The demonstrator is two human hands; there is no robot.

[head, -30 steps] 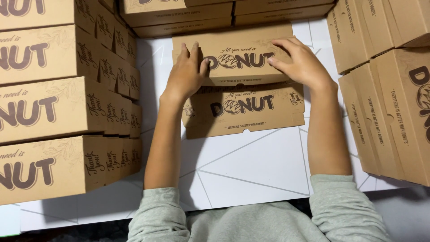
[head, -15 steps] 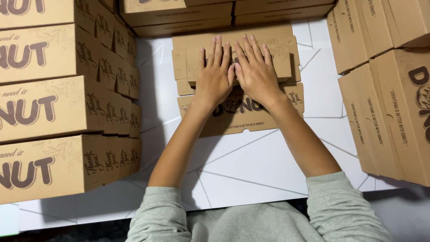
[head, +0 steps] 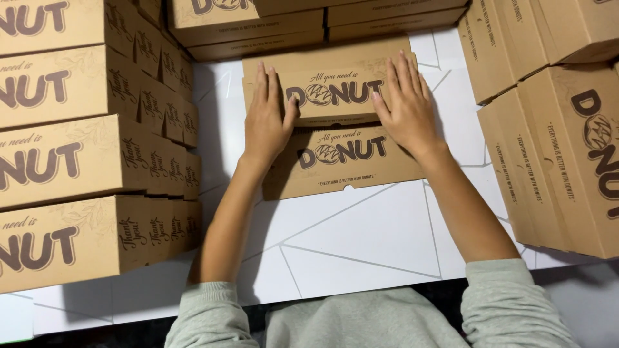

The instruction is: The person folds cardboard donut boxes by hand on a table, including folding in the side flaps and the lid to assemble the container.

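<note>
Stacks of brown cardboard boxes stand all around. One big stack [head: 84, 148] fills the left side, and another stack [head: 554, 122] leans on the right. More flat boxes [head: 309, 19] lie at the top, just behind the hands. They close in the work spot on three sides, but nothing lies between the person and the middle boxes.

In the middle, a top box [head: 332, 80] sits on a bottom box [head: 348, 161]. The top one is pushed a bit further back, so the front part of the bottom one shows.

The left hand [head: 267, 119] lies flat on the left end of the top box, fingers straight and close together, thumb on the front side. The right hand [head: 406, 106] lies flat on the right end, fingers spread a little. Both hands press on the box; neither one is curled around it.

The table [head: 361, 245] is white with thin grey lines that make big shapes. The person wears grey sleeves [head: 509, 303].
</note>
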